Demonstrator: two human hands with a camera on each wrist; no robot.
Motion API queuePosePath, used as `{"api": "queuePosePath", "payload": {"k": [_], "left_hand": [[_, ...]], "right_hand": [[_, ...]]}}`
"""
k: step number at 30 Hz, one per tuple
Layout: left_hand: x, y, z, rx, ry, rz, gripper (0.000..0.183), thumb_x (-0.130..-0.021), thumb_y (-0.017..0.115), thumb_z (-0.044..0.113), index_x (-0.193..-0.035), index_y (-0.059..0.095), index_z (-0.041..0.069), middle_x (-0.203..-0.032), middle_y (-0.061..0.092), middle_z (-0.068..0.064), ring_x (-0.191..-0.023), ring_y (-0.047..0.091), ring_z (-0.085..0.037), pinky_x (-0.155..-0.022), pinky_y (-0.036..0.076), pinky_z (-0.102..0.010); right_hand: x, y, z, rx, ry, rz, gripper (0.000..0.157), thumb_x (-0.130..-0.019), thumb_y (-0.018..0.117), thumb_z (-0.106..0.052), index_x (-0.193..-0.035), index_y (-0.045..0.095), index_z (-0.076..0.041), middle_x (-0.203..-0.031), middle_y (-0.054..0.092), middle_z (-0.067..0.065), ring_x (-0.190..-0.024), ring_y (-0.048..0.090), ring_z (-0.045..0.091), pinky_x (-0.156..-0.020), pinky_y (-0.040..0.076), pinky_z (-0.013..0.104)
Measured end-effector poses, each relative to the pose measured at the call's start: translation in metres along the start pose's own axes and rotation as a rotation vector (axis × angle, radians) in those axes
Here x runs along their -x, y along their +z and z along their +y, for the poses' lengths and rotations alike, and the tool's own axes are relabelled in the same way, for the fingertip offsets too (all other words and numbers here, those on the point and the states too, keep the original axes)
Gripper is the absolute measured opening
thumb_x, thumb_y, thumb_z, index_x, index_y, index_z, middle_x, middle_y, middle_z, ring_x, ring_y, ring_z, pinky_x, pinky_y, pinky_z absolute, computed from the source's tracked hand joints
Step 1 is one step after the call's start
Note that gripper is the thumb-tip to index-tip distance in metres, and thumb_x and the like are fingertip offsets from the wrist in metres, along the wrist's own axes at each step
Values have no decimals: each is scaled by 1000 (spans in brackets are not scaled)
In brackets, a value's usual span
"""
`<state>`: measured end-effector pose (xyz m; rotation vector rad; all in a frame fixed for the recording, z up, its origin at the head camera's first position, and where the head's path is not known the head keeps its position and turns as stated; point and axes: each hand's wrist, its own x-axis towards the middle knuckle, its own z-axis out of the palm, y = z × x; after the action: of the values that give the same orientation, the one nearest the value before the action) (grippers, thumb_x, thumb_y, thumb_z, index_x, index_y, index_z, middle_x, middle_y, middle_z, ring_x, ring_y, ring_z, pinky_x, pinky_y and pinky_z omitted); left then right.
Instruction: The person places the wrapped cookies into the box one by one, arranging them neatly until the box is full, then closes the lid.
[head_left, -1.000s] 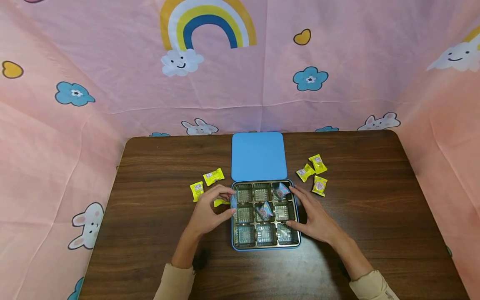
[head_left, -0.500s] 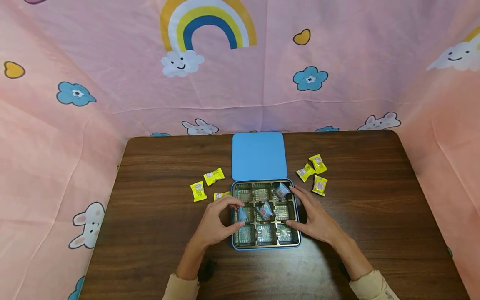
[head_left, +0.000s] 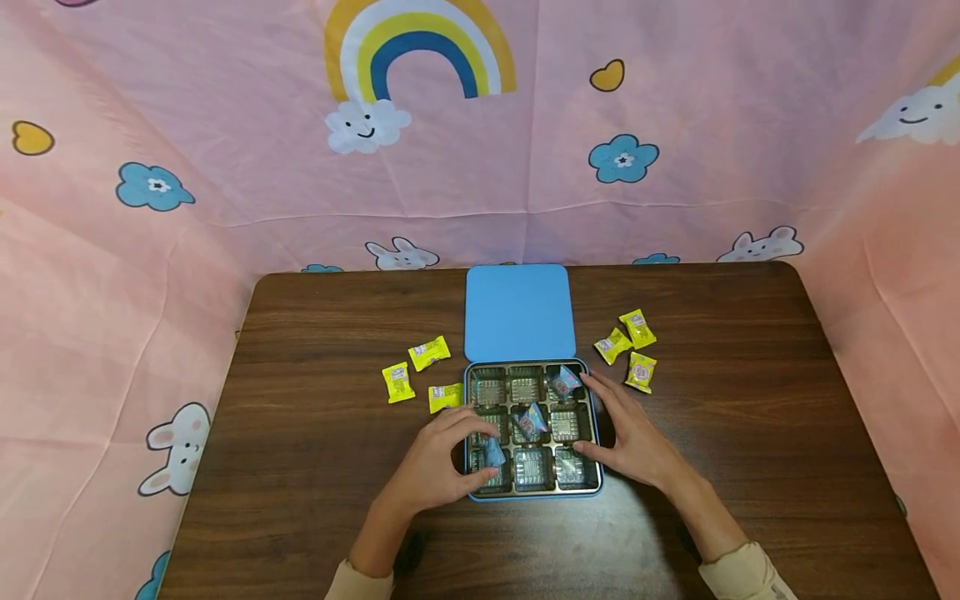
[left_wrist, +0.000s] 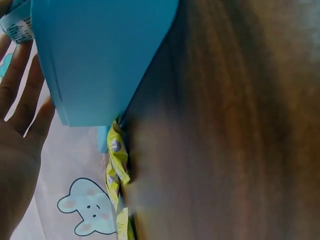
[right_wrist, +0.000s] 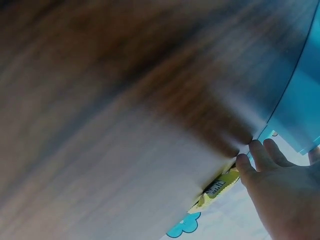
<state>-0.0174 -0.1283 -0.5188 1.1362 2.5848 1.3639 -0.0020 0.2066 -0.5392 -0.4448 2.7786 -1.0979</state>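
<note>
A small blue wrapped candy (head_left: 494, 452) is pinched between the thumb and fingers of my left hand (head_left: 435, 458), over the front-left compartment of a blue tin (head_left: 532, 497). The left wrist view shows this candy past the tin's top edge, with the other fingers spread beside the wall. Inside the tin is a clear divided tray. One blue candy (head_left: 532, 421) lies in its centre compartment, another blue candy (head_left: 566, 382) in the back-right one. My right hand (head_left: 637, 437) rests against the tin's right side, thumb and index finger apart at the rim, fingers fairly straight.
Behind the tin lies its flat blue lid (head_left: 519, 312). Three yellow candies (head_left: 429, 353) are on the wooden table (head_left: 322, 358) left of the tin. Three more yellow candies (head_left: 641, 372) sit to its right. A pink patterned cloth (head_left: 555, 167) hangs behind the table.
My left hand has carried the blue candy from the tin's back-left edge toward the front-left compartment, uncovering a yellow candy behind it. The right hand has stayed in place.
</note>
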Motion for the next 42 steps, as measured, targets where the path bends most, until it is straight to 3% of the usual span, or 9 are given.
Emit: {"api": "queuePosePath", "payload": {"k": [2, 5, 13, 18, 23, 33, 42], "left_hand": [[1, 2, 0, -30, 18, 8, 42, -77, 87, 27, -114, 68, 22, -114, 65, 7, -121, 57, -30, -108, 40, -52], [1, 4, 0, -60, 30, 24, 41, -76, 88, 28, -112, 69, 22, -110, 64, 9, -115, 57, -21, -114, 32, -49], [3, 7, 1, -72, 13, 24, 32, -77, 87, 32, -103, 71, 22, -108, 62, 11, -109, 55, -15, -119, 20, -51], [4, 9, -1, -48, 1, 40, 33, -75, 88, 27, -104, 72, 21, -115, 60, 7, -112, 55, -16, -117, 23, -52], [4, 9, -2, -41, -27, 53, 46, -75, 88, 27, -116, 70, 20, -126, 59, 2, -122, 50, -20, -110, 36, -49], [4, 7, -5, -47, -21, 80, 54, -72, 91, 25, -120, 69, 19, -128, 59, 0, -123, 51, -21, -105, 41, -47], [0, -4, -16, -62, -21, 75, 63, -74, 90, 28, -130, 65, 15, -139, 56, -4, -138, 43, -30, -115, 27, -55]], "right_hand": [[1, 0, 0, 0, 3, -1, 99, -82, 79, -49, -160, 21, -30, -161, 25, 11, -143, 29, 39, -102, 33, 71], [1, 1, 0, 0, 1, 2, 99, -82, 79, -49, -160, 22, -30, -161, 25, 11, -144, 29, 39, -102, 33, 71], [2, 2, 1, 3, -8, 11, 98, -82, 79, -49, -159, 23, -28, -161, 26, 13, -143, 30, 39, -102, 33, 70], [3, 2, 0, 3, -12, 16, 97, -82, 79, -48, -159, 24, -27, -161, 26, 12, -143, 29, 39, -102, 33, 70], [3, 2, 1, 2, -8, 14, 96, -82, 79, -48, -159, 25, -26, -161, 26, 12, -143, 30, 39, -102, 33, 70], [2, 2, 1, -3, -8, 11, 97, -82, 79, -47, -159, 25, -26, -161, 26, 11, -143, 29, 39, -102, 33, 70], [2, 3, 2, 0, -2, 9, 97, -82, 79, -49, -159, 24, -28, -161, 26, 11, -143, 29, 39, -102, 32, 71]]}}
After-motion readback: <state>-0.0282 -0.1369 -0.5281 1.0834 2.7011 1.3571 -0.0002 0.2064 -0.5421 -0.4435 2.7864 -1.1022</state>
